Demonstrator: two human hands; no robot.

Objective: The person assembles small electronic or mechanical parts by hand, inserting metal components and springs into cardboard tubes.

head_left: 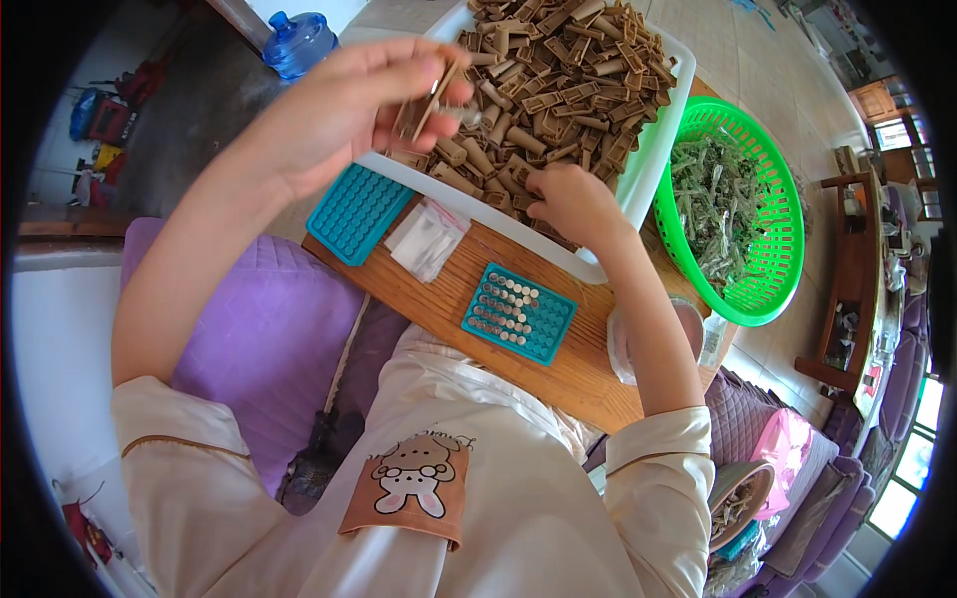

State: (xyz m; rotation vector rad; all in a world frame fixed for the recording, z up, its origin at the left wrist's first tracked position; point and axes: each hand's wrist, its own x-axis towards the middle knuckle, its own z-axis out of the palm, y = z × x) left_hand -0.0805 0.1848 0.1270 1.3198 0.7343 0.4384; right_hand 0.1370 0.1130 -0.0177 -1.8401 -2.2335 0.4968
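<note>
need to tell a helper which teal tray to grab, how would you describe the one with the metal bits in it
Start at the wooden board in front of the person, below the big white tub of brown pieces. Two teal grid trays lie on it: take the filled teal tray, nearest the person's chest, under the right hand. Its holes hold rows of small silvery pieces, while the other teal tray looks empty.

Bare wooden board (598,374) lies open just right of the teal tray (518,313); behind that tray the white tub (653,159) blocks passage, left of it small plastic bags (427,239)
</note>
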